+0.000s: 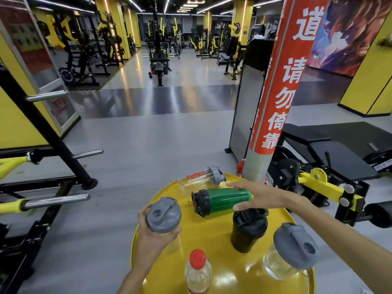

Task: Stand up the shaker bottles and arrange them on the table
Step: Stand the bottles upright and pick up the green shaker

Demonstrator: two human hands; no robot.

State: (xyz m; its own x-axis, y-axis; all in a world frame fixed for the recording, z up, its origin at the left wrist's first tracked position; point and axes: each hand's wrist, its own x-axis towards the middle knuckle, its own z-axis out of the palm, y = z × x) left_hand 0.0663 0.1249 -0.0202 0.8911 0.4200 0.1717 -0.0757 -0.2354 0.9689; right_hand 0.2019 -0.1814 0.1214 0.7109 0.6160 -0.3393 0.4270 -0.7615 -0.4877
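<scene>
Five shakers sit on the round yellow table (pixel 212 234): three upright and two lying down, plus one red-capped bottle (pixel 198 270) at the near edge. The left hand (pixel 152 232) is clamped around an upright clear shaker (pixel 164 217) at the left edge, while the black shaker (pixel 248 230) and another grey-lidded shaker (pixel 290 251) stand toward the right edge. The right hand (pixel 254 196), fingers spread apart, rests over the base of the lying green shaker (pixel 222 200), with the FoYes shaker (pixel 201 177) on its side at the far edge.
</scene>
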